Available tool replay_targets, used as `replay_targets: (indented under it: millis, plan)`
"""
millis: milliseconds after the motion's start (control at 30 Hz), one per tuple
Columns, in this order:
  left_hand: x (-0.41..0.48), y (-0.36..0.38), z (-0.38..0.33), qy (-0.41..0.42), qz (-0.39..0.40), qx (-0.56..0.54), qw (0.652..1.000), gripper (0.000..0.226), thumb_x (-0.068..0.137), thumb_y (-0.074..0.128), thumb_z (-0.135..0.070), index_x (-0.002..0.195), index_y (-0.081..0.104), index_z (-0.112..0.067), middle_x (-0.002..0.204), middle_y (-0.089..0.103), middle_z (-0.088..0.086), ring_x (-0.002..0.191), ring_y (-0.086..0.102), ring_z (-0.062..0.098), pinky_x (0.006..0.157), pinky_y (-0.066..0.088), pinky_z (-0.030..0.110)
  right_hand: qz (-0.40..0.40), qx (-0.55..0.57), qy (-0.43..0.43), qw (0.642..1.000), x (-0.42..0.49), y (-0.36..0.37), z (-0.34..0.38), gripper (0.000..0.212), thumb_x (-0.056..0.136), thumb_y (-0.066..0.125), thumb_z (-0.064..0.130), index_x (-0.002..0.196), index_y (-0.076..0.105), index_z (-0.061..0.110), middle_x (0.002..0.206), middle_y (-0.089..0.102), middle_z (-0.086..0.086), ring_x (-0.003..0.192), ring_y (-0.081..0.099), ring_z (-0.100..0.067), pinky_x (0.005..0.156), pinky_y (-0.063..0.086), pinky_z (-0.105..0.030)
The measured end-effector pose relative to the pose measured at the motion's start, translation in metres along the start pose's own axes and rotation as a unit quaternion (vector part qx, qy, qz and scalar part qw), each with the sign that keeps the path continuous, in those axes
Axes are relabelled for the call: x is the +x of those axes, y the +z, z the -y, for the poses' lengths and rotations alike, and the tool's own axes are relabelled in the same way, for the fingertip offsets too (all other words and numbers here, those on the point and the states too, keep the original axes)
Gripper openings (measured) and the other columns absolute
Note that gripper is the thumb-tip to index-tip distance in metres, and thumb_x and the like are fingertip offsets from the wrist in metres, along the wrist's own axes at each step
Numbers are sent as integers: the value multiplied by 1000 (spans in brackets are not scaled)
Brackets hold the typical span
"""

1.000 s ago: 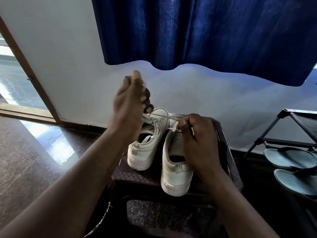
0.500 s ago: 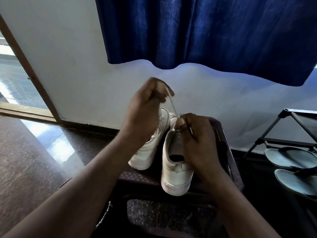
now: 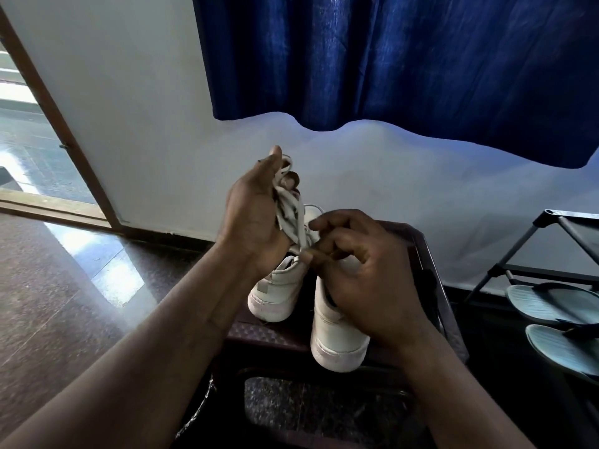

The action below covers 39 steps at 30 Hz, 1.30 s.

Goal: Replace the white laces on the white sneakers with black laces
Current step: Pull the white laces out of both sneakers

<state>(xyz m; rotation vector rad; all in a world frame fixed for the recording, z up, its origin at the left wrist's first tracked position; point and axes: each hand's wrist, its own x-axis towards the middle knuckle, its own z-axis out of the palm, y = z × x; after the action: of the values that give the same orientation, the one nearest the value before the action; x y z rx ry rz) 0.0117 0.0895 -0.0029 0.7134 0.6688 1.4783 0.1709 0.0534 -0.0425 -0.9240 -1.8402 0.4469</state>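
Observation:
Two white sneakers stand heels toward me on a dark stool (image 3: 431, 270): the left sneaker (image 3: 275, 293) and the right sneaker (image 3: 337, 338). My left hand (image 3: 256, 215) is raised above them and holds a bunch of white lace (image 3: 291, 215) wound around its fingers. My right hand (image 3: 366, 277) hovers over the right sneaker's opening and pinches the lower end of that lace between thumb and forefinger. The fronts of both sneakers are hidden behind my hands. No black laces are visible.
A blue curtain (image 3: 405, 66) hangs on the white wall behind. At the right a black metal rack (image 3: 518, 254) holds two grey-blue sandals (image 3: 551, 306). A doorway with a wooden frame (image 3: 58, 124) opens at the left onto a glossy dark floor.
My left hand has lifted and gathered the white lace into a bundle around its fingers. My right hand rose slightly off the right sneaker and now pinches the lace end.

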Motion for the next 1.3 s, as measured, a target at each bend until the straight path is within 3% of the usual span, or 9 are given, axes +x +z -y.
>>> replay_targets:
  millis: [100,267,500,633,733,900,1100,1200,1300]
  plan:
    - [-6,5,3,-25,32,-4,999,31,104,55,-45,88,55,-18,78,42,-1,65,39,14,63,36,29,-28,45,31,998,2,7,12,13,83,86,19,76,75,18,107,71,9,100,70,-11,84,52,-22]
    - [-20,9,3,-52,59,22,997,31,102,57,-44,90,57,-16,79,52,2,71,53,16,66,43,29,-103,41,85,990,11,12,17,19,81,88,18,77,69,18,80,71,8,76,70,-11,69,53,-27]
    - [-49,5,13,-1,-9,205,979,19,108,53,-26,107,54,-7,85,59,12,71,56,24,54,42,28,-152,-4,108,982,17,25,32,23,87,83,29,99,65,23,80,71,16,76,70,1,67,54,-20]
    - [-56,-23,5,24,-2,330,944,11,105,58,-21,109,67,-16,102,70,14,89,65,18,74,52,34,-129,-76,108,983,15,46,34,9,84,77,23,85,68,23,74,69,13,74,67,-7,69,54,-35]
    - [-69,-56,-9,65,14,451,890,34,93,58,-7,113,77,-26,110,78,-1,107,72,15,97,55,39,-103,-141,81,981,12,61,43,11,77,80,17,82,72,24,68,61,19,77,65,-18,70,52,-35]
    - [-98,-113,-49,104,-54,539,834,27,95,70,-6,108,83,-26,90,79,-13,78,70,-6,77,55,24,-24,-105,50,993,-1,110,68,10,80,83,15,86,76,20,78,75,9,72,69,-10,69,57,-33]
    - [-118,-175,-88,110,-166,576,793,23,75,79,-4,78,71,-27,80,77,-9,79,73,9,76,61,36,71,22,96,993,-8,176,92,12,87,82,22,99,83,23,97,79,17,92,70,7,87,54,-16]
    - [-117,-207,-89,44,-166,641,748,19,71,82,-9,69,70,-24,75,74,-6,77,71,15,74,59,39,93,18,156,983,-13,218,84,9,83,82,15,84,82,24,83,78,15,79,71,4,78,57,-24]
    - [-113,-233,-80,-41,-128,716,685,16,78,81,-15,74,69,-24,88,76,-4,89,72,20,78,57,32,152,-60,197,967,-21,254,69,13,78,77,12,74,76,24,68,71,12,63,64,3,63,48,-18]
